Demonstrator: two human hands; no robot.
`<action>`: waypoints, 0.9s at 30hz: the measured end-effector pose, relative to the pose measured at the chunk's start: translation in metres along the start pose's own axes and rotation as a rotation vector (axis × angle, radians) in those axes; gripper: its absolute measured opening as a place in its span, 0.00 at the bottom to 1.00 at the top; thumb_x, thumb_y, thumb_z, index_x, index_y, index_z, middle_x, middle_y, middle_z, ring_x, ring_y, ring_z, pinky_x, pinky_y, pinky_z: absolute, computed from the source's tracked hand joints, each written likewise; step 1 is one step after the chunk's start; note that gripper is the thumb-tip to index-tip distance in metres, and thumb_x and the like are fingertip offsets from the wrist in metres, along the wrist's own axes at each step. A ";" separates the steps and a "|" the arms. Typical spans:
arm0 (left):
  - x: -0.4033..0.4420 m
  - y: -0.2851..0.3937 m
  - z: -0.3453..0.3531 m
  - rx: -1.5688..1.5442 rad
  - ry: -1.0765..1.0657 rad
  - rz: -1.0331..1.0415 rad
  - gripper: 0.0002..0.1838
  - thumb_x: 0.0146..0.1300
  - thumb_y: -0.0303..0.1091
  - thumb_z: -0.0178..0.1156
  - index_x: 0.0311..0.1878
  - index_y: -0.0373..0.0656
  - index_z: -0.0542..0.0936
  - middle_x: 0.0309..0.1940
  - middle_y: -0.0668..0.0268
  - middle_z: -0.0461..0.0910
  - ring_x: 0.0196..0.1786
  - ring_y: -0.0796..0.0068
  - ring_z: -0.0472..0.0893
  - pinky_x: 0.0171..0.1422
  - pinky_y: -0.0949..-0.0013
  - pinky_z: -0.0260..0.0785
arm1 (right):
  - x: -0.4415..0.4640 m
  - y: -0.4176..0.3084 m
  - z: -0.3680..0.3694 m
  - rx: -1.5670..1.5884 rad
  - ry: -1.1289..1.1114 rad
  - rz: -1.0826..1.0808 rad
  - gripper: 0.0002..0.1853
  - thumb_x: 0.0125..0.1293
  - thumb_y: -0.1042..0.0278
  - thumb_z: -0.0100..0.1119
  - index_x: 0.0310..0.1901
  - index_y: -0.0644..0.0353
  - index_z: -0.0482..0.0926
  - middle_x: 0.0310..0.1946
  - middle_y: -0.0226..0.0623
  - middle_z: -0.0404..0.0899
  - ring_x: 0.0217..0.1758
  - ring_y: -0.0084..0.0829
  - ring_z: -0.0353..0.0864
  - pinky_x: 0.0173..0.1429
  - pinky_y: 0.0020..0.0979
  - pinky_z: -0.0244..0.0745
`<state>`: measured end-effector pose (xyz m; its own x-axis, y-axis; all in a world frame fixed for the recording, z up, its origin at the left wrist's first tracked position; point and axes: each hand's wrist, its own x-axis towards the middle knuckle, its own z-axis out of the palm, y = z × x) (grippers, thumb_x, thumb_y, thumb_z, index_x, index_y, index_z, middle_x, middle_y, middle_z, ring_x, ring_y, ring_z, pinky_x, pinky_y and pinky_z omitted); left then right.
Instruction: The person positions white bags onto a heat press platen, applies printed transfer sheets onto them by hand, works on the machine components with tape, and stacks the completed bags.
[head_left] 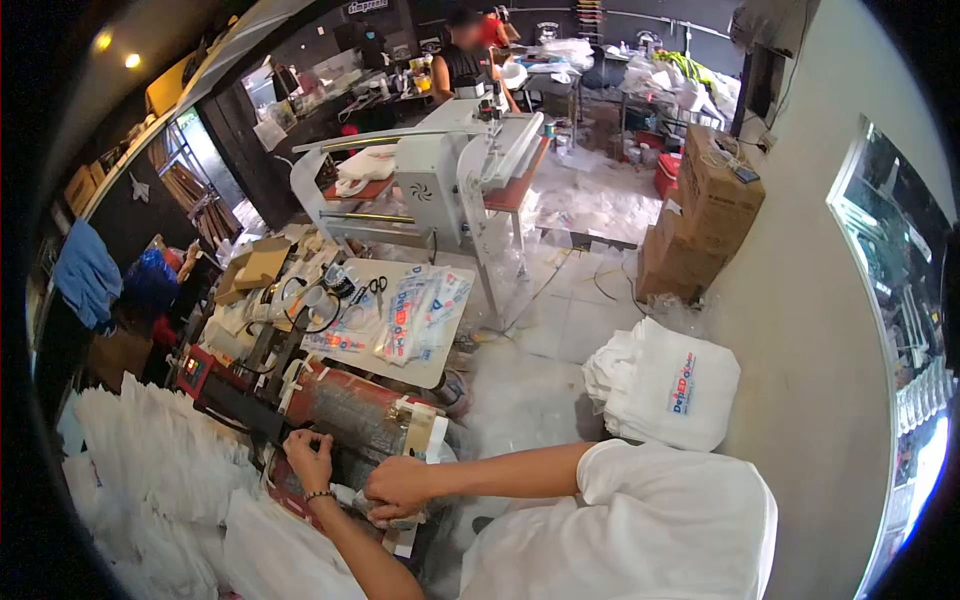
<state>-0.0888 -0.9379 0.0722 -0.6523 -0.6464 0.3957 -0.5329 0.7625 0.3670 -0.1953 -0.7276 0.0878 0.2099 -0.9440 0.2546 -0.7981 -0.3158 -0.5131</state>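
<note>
My left hand [309, 460], with a bracelet at the wrist, is closed with curled fingers beside the dark arm [243, 418] of a heat press. What it grips, if anything, is hidden. My right hand [398, 487] is closed over a crumpled greyish-white piece [408, 521] at the near edge of the press, too hidden to name. Between and beyond the hands lies the worn red-and-grey bed [350, 408] of the press. A red control box [194, 371] stands at its left end.
White cloth stacks [165, 470] rise at left; printed white shirts [690, 385] are piled at right. A board [445, 372] beyond the press bears printed film sheets [415, 315] and scissors [370, 290]. Further off stand a large grey machine [430, 180], cardboard boxes [715, 190] and a person [465, 75].
</note>
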 end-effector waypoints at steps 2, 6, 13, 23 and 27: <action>-0.001 -0.001 0.000 0.012 -0.006 0.013 0.12 0.55 0.34 0.73 0.31 0.37 0.81 0.43 0.55 0.76 0.57 0.50 0.71 0.61 0.48 0.66 | -0.001 0.000 0.001 0.006 0.032 -0.016 0.26 0.64 0.42 0.57 0.30 0.62 0.83 0.28 0.50 0.82 0.36 0.55 0.83 0.38 0.50 0.77; 0.002 -0.003 0.000 0.035 -0.008 0.049 0.12 0.56 0.34 0.73 0.32 0.37 0.81 0.43 0.55 0.76 0.56 0.50 0.71 0.61 0.49 0.66 | 0.000 0.002 0.002 0.009 0.034 -0.038 0.27 0.64 0.41 0.57 0.30 0.64 0.82 0.27 0.51 0.82 0.36 0.56 0.82 0.39 0.52 0.76; 0.000 -0.008 0.003 0.016 -0.004 0.043 0.13 0.57 0.36 0.72 0.30 0.37 0.79 0.44 0.56 0.75 0.57 0.51 0.70 0.62 0.47 0.65 | 0.000 0.004 0.008 0.009 0.073 -0.025 0.27 0.64 0.42 0.57 0.29 0.64 0.82 0.26 0.52 0.82 0.35 0.57 0.82 0.39 0.52 0.76; 0.003 -0.003 -0.001 0.008 -0.058 -0.008 0.14 0.57 0.36 0.72 0.29 0.37 0.79 0.43 0.56 0.75 0.57 0.49 0.70 0.63 0.46 0.65 | -0.001 0.000 0.005 0.033 0.051 -0.030 0.27 0.64 0.43 0.57 0.27 0.65 0.82 0.26 0.52 0.82 0.36 0.58 0.82 0.40 0.53 0.76; 0.000 0.004 -0.005 0.006 -0.057 0.005 0.13 0.57 0.35 0.73 0.29 0.37 0.79 0.43 0.56 0.75 0.57 0.50 0.70 0.63 0.46 0.65 | -0.001 0.001 0.004 0.030 0.076 -0.046 0.27 0.63 0.43 0.57 0.27 0.64 0.82 0.27 0.52 0.81 0.36 0.58 0.82 0.40 0.53 0.76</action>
<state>-0.0887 -0.9352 0.0776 -0.6845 -0.6400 0.3491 -0.5326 0.7660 0.3601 -0.1942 -0.7278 0.0838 0.2014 -0.9190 0.3390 -0.7713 -0.3621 -0.5233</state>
